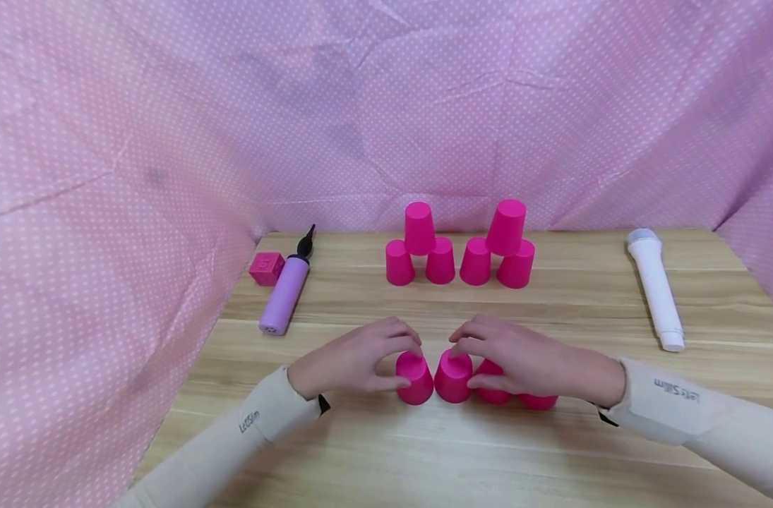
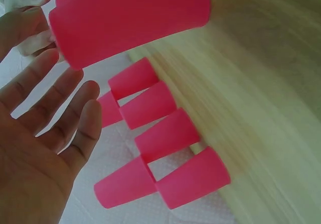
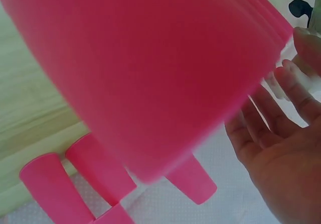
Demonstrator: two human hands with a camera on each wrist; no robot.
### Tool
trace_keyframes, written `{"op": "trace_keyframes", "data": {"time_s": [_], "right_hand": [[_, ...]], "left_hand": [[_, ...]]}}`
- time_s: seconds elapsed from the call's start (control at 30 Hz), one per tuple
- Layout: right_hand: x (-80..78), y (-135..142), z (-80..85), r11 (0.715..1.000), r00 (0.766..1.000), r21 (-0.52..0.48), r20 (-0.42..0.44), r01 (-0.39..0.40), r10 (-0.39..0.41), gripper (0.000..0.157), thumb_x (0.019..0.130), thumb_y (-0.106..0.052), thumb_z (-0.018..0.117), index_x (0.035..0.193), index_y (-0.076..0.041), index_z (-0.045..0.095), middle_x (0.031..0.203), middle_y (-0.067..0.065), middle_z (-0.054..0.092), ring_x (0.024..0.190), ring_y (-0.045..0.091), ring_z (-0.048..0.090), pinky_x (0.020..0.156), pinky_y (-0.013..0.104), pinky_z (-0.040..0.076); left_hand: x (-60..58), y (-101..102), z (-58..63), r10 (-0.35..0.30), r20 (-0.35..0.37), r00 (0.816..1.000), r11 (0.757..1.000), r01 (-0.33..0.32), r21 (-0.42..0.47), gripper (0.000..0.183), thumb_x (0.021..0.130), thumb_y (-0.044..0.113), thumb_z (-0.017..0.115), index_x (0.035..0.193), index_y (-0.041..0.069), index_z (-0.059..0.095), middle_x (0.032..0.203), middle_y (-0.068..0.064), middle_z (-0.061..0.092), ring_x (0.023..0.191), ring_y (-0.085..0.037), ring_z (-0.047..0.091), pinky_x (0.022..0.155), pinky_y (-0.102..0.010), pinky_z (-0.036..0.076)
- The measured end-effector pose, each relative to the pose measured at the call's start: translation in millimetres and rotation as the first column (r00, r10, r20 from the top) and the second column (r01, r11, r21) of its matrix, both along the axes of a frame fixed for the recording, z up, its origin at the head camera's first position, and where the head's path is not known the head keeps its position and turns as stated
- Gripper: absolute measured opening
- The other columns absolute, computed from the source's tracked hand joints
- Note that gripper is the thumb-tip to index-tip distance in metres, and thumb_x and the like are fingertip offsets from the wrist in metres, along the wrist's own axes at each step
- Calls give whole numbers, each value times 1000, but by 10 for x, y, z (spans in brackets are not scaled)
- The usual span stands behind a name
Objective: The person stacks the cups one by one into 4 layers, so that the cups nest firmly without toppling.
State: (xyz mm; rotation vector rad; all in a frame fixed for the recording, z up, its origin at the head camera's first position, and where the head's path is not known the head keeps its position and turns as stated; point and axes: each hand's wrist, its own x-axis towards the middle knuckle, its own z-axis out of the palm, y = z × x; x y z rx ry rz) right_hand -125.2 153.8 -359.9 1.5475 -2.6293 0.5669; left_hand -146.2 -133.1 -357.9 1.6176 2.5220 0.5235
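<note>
The person's left hand (image 1: 361, 356) curves round the leftmost front cup (image 1: 414, 381), a hot-pink tapered cup standing mouth down on the wood-grain table (image 1: 361, 300); thumb and forefinger are spread wide about its top, the other fingers loose, and whether the fingertips press it I cannot tell. Just right of that leftmost front cup, with a narrow gap, stands the second front cup (image 1: 453, 377), the right hand (image 1: 519, 356) set about it in the same wide, relaxed way, contact likewise uncertain. Farther right of the leftmost front cup, a third front cup (image 1: 490, 395) and a fourth front cup (image 1: 538, 402) are partly hidden beneath the right hand. Beyond the leftmost front cup stand a left three-cup pyramid (image 1: 419, 229) and, more to its right, a right three-cup pyramid (image 1: 507, 229), each one cup bridging two. Well to its left and beyond are a lavender hand pump (image 1: 286, 293) with a black nozzle (image 1: 305, 245) and a pink cube (image 1: 267, 269). Far to its right lies a white flashlight-shaped object (image 1: 657, 293).
</note>
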Motion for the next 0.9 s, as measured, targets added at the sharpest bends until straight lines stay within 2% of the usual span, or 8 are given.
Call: {"op": "trace_keyframes", "data": {"time_s": [0.2, 0.5, 0.73, 0.9], "right_hand": [[24, -40, 4, 999, 999, 36, 41, 2, -3, 39, 76, -27, 81, 109, -18, 63, 113, -3, 57, 103, 11, 53, 83, 28, 50], [40, -59, 25, 997, 996, 76, 80, 28, -34, 38, 76, -28, 81, 109, -19, 64, 112, -4, 57, 102, 10, 53, 84, 28, 50], [41, -70, 19, 997, 996, 74, 81, 38, -44, 39, 75, -28, 81, 110, -19, 64, 111, -5, 57, 101, 10, 53, 83, 27, 50], [44, -75, -6, 999, 999, 43, 46, 22, -24, 41, 76, -25, 81, 111, -17, 63, 108, -5, 58, 99, 9, 53, 82, 28, 50]], "left_hand": [[30, -15, -54, 33, 32, 999, 999, -32, -21, 37, 81, 33, 75, 113, 19, 61, 112, 7, 53, 103, -5, 48, 89, -18, 42], [60, -12, -66, 33, 60, 998, 999, -33, -8, 35, 81, 30, 75, 111, 18, 62, 110, 7, 54, 101, -4, 48, 88, -17, 43], [67, -14, -72, 26, 50, 998, 1000, -27, 1, 32, 83, 30, 73, 111, 18, 61, 110, 7, 54, 102, -4, 48, 89, -18, 42], [81, -12, -65, 35, 61, 998, 999, -34, -4, 33, 83, 30, 73, 111, 18, 61, 111, 7, 54, 103, -4, 48, 89, -18, 42]]}}
